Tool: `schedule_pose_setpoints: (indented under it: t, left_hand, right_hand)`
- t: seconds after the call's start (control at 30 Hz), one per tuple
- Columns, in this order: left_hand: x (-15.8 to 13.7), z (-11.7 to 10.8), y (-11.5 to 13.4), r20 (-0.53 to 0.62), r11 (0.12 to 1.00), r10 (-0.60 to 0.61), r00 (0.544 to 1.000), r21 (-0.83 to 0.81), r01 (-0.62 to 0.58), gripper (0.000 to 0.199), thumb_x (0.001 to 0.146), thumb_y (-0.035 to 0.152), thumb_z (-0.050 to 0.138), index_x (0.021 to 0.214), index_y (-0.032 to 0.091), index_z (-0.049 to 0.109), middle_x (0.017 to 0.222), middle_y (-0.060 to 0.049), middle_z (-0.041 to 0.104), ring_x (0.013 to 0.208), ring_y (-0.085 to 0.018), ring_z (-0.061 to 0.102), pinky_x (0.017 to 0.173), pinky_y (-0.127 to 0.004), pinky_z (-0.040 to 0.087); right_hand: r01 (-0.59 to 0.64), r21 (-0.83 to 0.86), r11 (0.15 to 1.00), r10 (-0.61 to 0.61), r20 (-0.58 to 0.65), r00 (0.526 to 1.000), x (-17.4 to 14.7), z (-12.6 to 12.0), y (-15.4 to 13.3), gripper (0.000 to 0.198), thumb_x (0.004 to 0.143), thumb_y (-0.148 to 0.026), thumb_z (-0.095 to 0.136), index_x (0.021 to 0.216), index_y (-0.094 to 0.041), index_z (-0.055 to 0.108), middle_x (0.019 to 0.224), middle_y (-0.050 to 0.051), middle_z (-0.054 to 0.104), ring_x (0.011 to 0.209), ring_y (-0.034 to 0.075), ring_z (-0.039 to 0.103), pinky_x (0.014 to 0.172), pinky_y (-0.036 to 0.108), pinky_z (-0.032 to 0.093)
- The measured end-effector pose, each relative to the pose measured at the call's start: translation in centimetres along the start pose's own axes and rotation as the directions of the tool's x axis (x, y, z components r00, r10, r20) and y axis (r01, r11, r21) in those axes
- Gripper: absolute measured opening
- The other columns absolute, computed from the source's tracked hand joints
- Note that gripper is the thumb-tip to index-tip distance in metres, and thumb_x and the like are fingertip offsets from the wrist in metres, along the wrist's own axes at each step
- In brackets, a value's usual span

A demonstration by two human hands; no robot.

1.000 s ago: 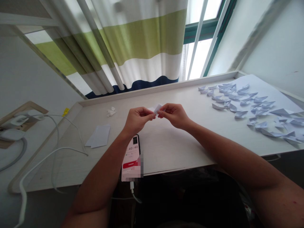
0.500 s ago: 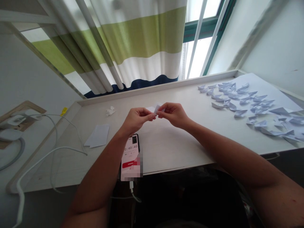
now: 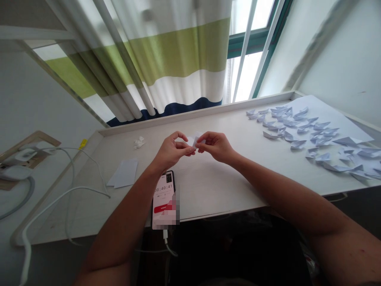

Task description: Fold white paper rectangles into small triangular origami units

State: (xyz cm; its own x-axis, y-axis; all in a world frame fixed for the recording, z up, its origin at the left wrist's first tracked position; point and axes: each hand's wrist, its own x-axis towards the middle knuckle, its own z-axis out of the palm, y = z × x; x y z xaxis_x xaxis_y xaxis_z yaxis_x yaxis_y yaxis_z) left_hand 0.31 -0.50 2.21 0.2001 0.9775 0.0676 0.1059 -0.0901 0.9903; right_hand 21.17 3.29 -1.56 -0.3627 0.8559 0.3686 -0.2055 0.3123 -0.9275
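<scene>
A small folded piece of white paper (image 3: 196,139) is held up over the middle of the desk. My right hand (image 3: 214,146) pinches it between thumb and fingers. The thumb and a finger of my left hand (image 3: 174,149) close on its lower left edge, while the left index finger arches above. My fingers hide part of the paper's folds. Many folded paper boats (image 3: 285,119) lie spread over the right side of the desk.
A phone (image 3: 163,200) showing a timer lies by my left forearm, with a cable plugged in. Flat paper sheets (image 3: 126,173) and a crumpled tissue (image 3: 139,142) lie to the left. White cables (image 3: 56,198) cross the left edge. A large white sheet (image 3: 324,107) lies under some boats.
My left index finger has lifted and arched away from the paper. Both hands stay at the same spot. The view has shifted slightly, and the phone timer has advanced a second.
</scene>
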Motion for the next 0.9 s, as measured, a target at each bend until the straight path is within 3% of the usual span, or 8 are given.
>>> schedule_pose_setpoints:
  t: [0.13,0.3,0.4,0.5,0.67,0.9]
  left_hand:
    - [0.6,-0.6,0.5,0.086,0.998,-0.035,0.996,0.049,0.031,0.047,0.073,0.036,0.101,0.104,0.018,0.070,0.079,-0.008,0.084,0.079,-0.025,0.082,0.076,-0.036,0.062]
    - [0.9,-0.7,-0.2,0.175,0.997,-0.065,0.983,0.041,0.058,0.042,0.083,0.054,0.092,0.096,0.015,0.083,0.091,-0.015,0.085,0.080,-0.024,0.081,0.075,-0.036,0.062]
    - [0.7,-0.7,-1.2,0.177,0.997,-0.062,0.982,0.061,0.052,0.045,0.081,0.058,0.093,0.091,0.016,0.085,0.087,-0.015,0.085,0.076,-0.023,0.079,0.069,-0.034,0.060]
    - [0.4,-0.6,-1.6,0.109,0.999,-0.024,0.994,0.035,0.020,0.043,0.079,0.056,0.095,0.090,0.016,0.085,0.084,-0.013,0.084,0.076,-0.024,0.079,0.069,-0.035,0.060]
    - [0.1,-0.3,-1.4,0.031,0.999,0.042,0.999,-0.001,-0.042,0.039,0.079,0.052,0.096,0.092,0.017,0.084,0.084,-0.011,0.085,0.077,-0.024,0.080,0.072,-0.037,0.061]
    - [-0.1,0.3,-1.4,-0.011,0.996,0.083,0.996,-0.019,-0.083,0.038,0.079,0.050,0.097,0.091,0.016,0.083,0.083,-0.011,0.084,0.077,-0.023,0.079,0.072,-0.036,0.061]
  right_hand:
    - [-0.005,0.012,1.000,0.005,-0.004,1.000,0.2,-0.2,0.1,0.052,0.070,-0.060,0.100,0.090,-0.019,0.073,0.075,0.002,0.079,0.064,0.017,0.074,0.064,0.034,0.064]
    - [-0.013,0.023,1.000,0.012,0.046,0.999,0.1,-0.7,0.4,0.053,0.074,-0.052,0.099,0.104,-0.019,0.070,0.076,0.000,0.079,0.064,0.016,0.073,0.064,0.031,0.062]
    - [-0.058,-0.011,0.998,0.059,0.087,0.994,0.0,-0.8,0.7,0.057,0.077,-0.054,0.098,0.114,-0.019,0.071,0.073,-0.001,0.077,0.066,0.016,0.074,0.065,0.030,0.061]
    - [-0.088,0.000,0.996,0.088,0.071,0.994,0.1,-0.9,0.8,0.063,0.084,-0.068,0.089,0.118,-0.018,0.072,0.077,0.002,0.079,0.069,0.018,0.076,0.070,0.033,0.065]
    - [-0.132,0.048,0.990,0.128,0.067,0.990,0.2,-1.0,0.1,0.063,0.087,-0.079,0.080,0.097,-0.017,0.076,0.080,0.006,0.080,0.073,0.019,0.078,0.074,0.034,0.068]
    - [-0.139,-0.006,0.990,0.137,0.187,0.973,-0.1,-0.9,-0.1,0.053,0.080,-0.066,0.093,0.081,-0.015,0.078,0.072,0.006,0.079,0.064,0.017,0.074,0.065,0.031,0.064]
